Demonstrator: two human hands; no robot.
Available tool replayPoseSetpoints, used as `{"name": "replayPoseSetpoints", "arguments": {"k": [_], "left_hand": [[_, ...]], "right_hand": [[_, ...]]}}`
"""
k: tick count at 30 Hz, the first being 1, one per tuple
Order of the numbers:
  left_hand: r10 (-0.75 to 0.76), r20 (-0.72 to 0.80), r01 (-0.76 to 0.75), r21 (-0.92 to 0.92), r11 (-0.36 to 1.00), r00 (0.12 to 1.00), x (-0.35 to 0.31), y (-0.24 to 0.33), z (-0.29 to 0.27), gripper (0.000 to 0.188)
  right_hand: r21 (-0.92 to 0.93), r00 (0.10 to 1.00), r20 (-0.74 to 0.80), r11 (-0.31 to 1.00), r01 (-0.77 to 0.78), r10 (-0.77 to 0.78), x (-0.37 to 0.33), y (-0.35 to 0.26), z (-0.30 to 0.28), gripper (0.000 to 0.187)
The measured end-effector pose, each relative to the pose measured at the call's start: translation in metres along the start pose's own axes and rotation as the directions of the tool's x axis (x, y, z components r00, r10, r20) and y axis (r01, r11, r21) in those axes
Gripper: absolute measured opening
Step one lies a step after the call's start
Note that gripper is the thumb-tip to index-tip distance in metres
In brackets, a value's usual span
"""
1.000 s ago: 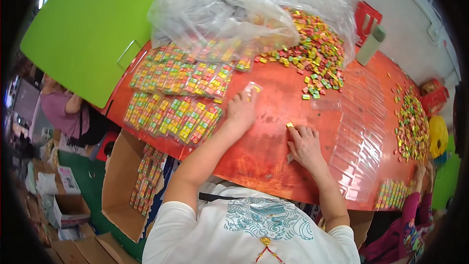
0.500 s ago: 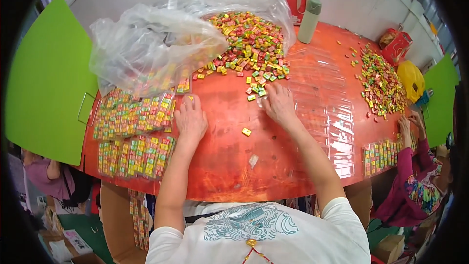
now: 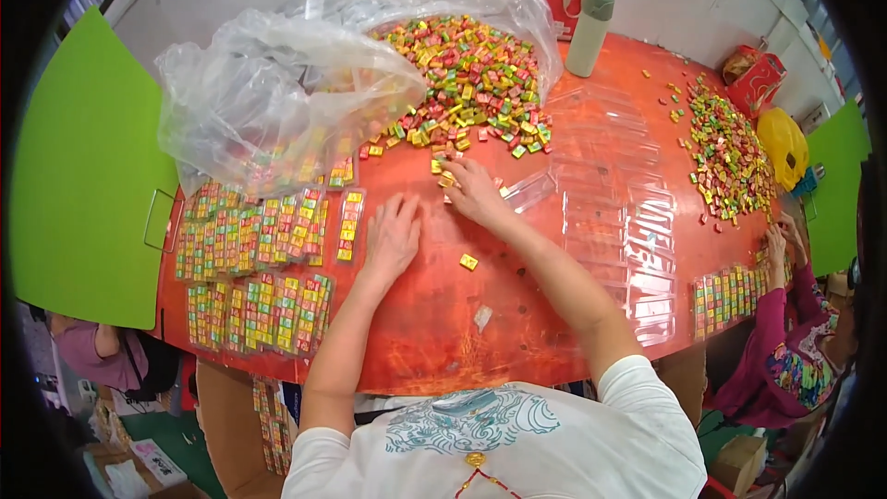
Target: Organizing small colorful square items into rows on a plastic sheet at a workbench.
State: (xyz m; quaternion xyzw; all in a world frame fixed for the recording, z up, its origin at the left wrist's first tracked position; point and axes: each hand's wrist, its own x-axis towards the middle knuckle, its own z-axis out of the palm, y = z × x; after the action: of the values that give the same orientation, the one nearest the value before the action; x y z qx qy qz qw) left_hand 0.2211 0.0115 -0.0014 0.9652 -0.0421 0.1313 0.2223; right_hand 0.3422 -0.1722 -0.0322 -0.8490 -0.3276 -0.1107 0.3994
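Note:
My left hand (image 3: 393, 238) rests over the red table, fingers stretched and slightly apart, with nothing visible in it. A narrow clear tray (image 3: 350, 225) filled with small wrapped sweets lies just left of it. My right hand (image 3: 476, 192) reaches in from the right with fingers spread, its fingertips touching a few loose wrapped sweets (image 3: 437, 166). Beside its wrist, an unfilled clear plastic tray (image 3: 531, 191) lies partly hidden by the hand. A single yellow sweet (image 3: 469, 262) sits between my forearms. Beyond my hands rises a heap of coloured sweets (image 3: 476, 83).
Rows of filled trays (image 3: 249, 231) cover the left side, below a crumpled clear bag (image 3: 268, 102). Unfilled clear trays (image 3: 614, 222) spread to the right. A pale green bottle (image 3: 589, 32) stands at the back. At far right, another person's hands (image 3: 781, 245) work near a second sweet heap (image 3: 730, 157).
My right hand has moved left, with sweets now under its fingertips and an unfilled tray beside it. My left hand has moved right, and a filled tray now lies where it was.

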Motion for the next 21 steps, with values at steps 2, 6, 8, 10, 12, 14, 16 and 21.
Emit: {"name": "replayPoseSetpoints", "arguments": {"k": [2,6,8,10,12,14,16,21], "left_hand": [[0.024,-0.089,-0.032,-0.083,0.996,0.996,0.007,-0.016,0.010,0.042],[0.058,-0.105,-0.074,-0.163,0.984,0.993,0.024,-0.026,0.015,0.043],[0.074,-0.069,-0.083,-0.144,0.986,0.995,0.025,-0.019,0.013,0.044],[0.122,-0.011,-0.123,-0.042,0.992,0.992,0.026,-0.005,0.011,0.045],[0.170,0.065,-0.177,0.113,0.978,0.983,0.022,0.005,0.009,0.043],[0.193,0.057,-0.200,0.173,0.964,0.980,0.015,0.009,0.011,0.041],[0.158,0.068,-0.169,0.204,0.964,0.985,0.007,0.011,0.010,0.035],[0.095,0.043,-0.102,0.239,0.966,0.995,-0.030,0.011,0.001,0.031]], "right_hand": [[0.179,0.990,0.092,0.976,-0.126,0.111,0.001,-0.014,-0.019,0.036],[0.073,0.989,0.016,0.986,-0.147,0.147,-0.008,-0.001,-0.043,0.034],[-0.179,0.971,0.200,0.979,-0.097,0.132,-0.018,-0.008,-0.049,0.030],[-0.241,0.977,0.195,0.970,-0.032,0.080,-0.028,-0.016,-0.043,0.026],[-0.347,0.988,0.153,0.936,0.058,-0.005,-0.030,-0.030,-0.039,0.026],[-0.379,0.986,0.164,0.924,0.044,0.021,-0.033,-0.035,-0.039,0.026],[-0.385,0.985,0.170,0.917,0.107,-0.044,-0.038,-0.037,-0.041,0.025],[-0.443,0.967,0.251,0.882,0.162,-0.052,-0.056,-0.051,-0.051,0.023]]}}
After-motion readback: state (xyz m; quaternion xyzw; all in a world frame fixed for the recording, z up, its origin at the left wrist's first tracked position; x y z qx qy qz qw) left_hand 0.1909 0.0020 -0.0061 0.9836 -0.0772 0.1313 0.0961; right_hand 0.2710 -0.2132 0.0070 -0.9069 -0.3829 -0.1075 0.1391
